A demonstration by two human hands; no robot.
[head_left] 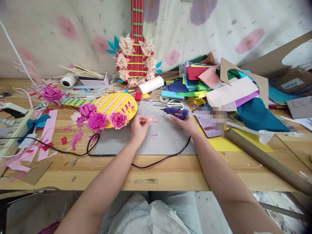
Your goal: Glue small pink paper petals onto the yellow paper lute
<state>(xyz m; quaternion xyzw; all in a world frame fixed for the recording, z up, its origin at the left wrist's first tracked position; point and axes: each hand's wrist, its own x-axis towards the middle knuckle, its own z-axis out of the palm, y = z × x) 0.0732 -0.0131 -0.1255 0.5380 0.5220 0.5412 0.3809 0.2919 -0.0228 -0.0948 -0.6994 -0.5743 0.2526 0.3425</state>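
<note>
My left hand (138,126) is closed in a pinch on a small pink paper petal (150,119) above the grey cutting mat (156,143). My right hand (186,123) grips a blue glue gun (175,112), its nozzle pointing left toward the petal. The gun's black cord (136,164) loops across the mat and off to the left. Just left of my left hand lies a yellow paper guitar (107,105) with magenta paper flowers (107,119) on its lower edge.
A red paper guitar with pale pink flowers (135,53) leans on the back wall. Scissors (174,104) and a white roll (151,85) lie behind the mat. Coloured felt sheets (219,87) pile at the right, a wooden stick (268,161) beside them. Pink scraps (36,143) litter the left.
</note>
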